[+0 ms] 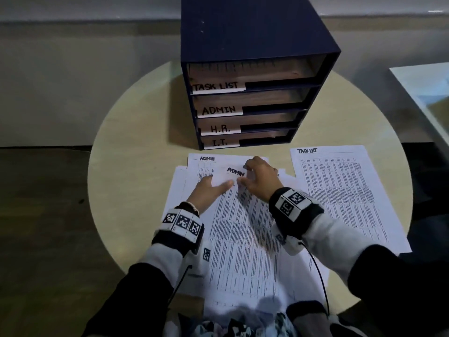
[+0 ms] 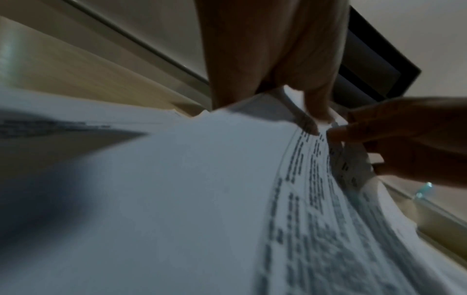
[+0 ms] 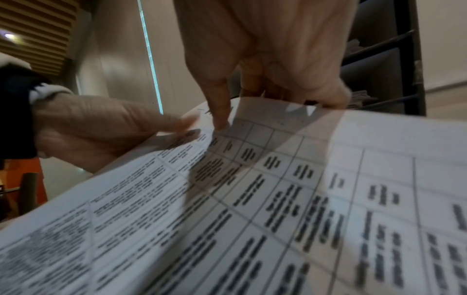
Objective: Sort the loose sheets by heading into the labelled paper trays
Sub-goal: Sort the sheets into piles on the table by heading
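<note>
A printed sheet headed ADMIN (image 1: 243, 227) tops the loose pile in the middle of the round table. My left hand (image 1: 211, 189) pinches its upper left part, thumb on top and fingers under the edge. My right hand (image 1: 251, 175) holds its top edge, fingers curled over it and thumb pressing on the print. The left wrist view shows my left hand (image 2: 265, 49) at the raised sheet (image 2: 177, 179). In the right wrist view my right hand (image 3: 278, 59) grips the sheet (image 3: 252, 199). Behind stands the dark blue tray unit (image 1: 243, 32) with its ADMIN tray (image 1: 218, 110).
A second ADMIN sheet (image 1: 206, 158) peeks out behind the pile. A TASK LIST sheet (image 1: 340, 190) lies to the right. The other trays read TASK LIST (image 1: 216, 86), H.R. (image 1: 220, 128) and I.T. (image 1: 219, 143). The table's rim (image 1: 109, 132) curves round on the left.
</note>
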{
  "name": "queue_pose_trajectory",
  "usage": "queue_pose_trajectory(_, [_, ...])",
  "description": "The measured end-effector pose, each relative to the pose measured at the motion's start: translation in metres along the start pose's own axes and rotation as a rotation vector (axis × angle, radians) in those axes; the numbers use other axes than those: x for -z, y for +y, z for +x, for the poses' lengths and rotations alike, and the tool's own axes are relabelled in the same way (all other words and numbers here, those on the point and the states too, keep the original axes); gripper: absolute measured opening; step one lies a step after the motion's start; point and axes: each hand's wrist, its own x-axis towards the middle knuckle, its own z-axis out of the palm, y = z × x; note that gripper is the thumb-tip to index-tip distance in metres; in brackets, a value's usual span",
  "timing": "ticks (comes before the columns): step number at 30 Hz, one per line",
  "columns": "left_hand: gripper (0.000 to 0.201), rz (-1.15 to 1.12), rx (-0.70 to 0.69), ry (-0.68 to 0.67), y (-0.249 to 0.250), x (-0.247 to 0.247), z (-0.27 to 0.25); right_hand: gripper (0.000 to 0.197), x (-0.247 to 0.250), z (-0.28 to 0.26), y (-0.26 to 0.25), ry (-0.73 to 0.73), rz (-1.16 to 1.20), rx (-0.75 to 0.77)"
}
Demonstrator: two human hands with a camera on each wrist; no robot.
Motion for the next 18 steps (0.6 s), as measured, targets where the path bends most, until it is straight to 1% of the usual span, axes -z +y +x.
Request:
queue_pose_trajectory(2, [0.038, 0.078, 0.001, -0.001, -0.011, -0.003, 0.004, 0.017, -0.001, -0.002, 0.006, -0.025, 0.148, -0.041])
queue_pose_trajectory(3, [0.035, 0.119, 0.021, 0.011, -0.014, -0.004, 0.004, 0.015, -0.001, 0.000, 0.010, -0.015, 0.193, -0.072])
queue_pose_trajectory(5, [0.039, 0.172, 0.078, 0.027, -0.019, -0.004, 0.003, 0.015, 0.001, 0.006, 0.020, 0.039, 0.178, -0.139])
queue_pose_trajectory(7, [0.049, 0.192, 0.141, 0.043, -0.024, 0.000, 0.004, 0.027, 0.005, 0.014, 0.030, 0.062, 0.064, -0.221])
queue_pose_trajectory(9, [0.053, 0.188, 0.195, 0.047, -0.028, 0.003, 0.004, 0.042, 0.010, 0.019, 0.040, -0.009, -0.050, -0.307])
queue_pose_trajectory(11, [0.056, 0.174, 0.219, 0.047, -0.032, 0.005, 0.006, 0.050, 0.013, 0.022, 0.045, -0.075, -0.103, -0.350])
queue_pose_trajectory(13, [0.058, 0.169, 0.223, 0.060, -0.033, 0.004, 0.006, 0.047, 0.015, 0.024, 0.048, -0.083, -0.140, -0.349])
queue_pose_trajectory(15, [0.061, 0.158, 0.209, 0.071, -0.034, 0.002, 0.007, 0.036, 0.016, 0.024, 0.046, -0.067, -0.183, -0.323])
queue_pose_trajectory(18, [0.053, 0.143, 0.161, 0.104, -0.034, 0.001, 0.005, 0.019, 0.016, 0.021, 0.041, -0.029, -0.258, -0.205])
